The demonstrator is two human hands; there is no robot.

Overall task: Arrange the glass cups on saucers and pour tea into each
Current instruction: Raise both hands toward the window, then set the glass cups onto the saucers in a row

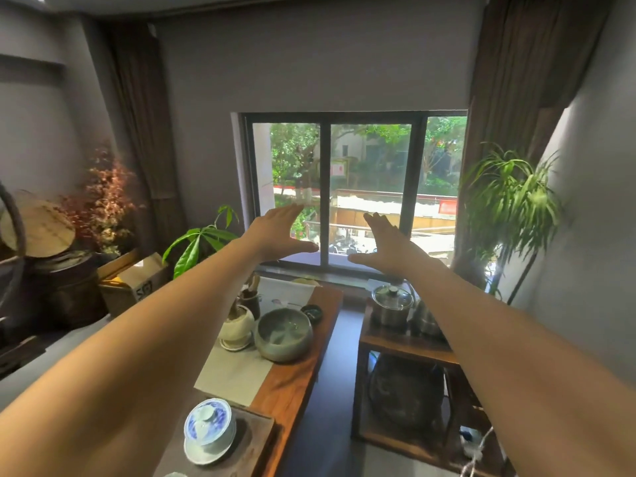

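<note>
Both my arms are stretched out in front of me at window height. My left hand (280, 235) and my right hand (387, 247) are spread flat, palms forward, thumbs pointing toward each other, and hold nothing. Far below them, at the near end of the wooden tea table (296, 376), a blue-and-white lidded tea bowl (208, 430) sits on its saucer. No glass cups are visible in this view.
On the table stand a large grey-green ceramic bowl (284, 333), a cream pot (237, 325), a small dark dish (311, 312) and a pale runner (237, 370). A side stand at right carries a steel kettle (392, 304). Potted plants (509, 201) flank the window (358, 191).
</note>
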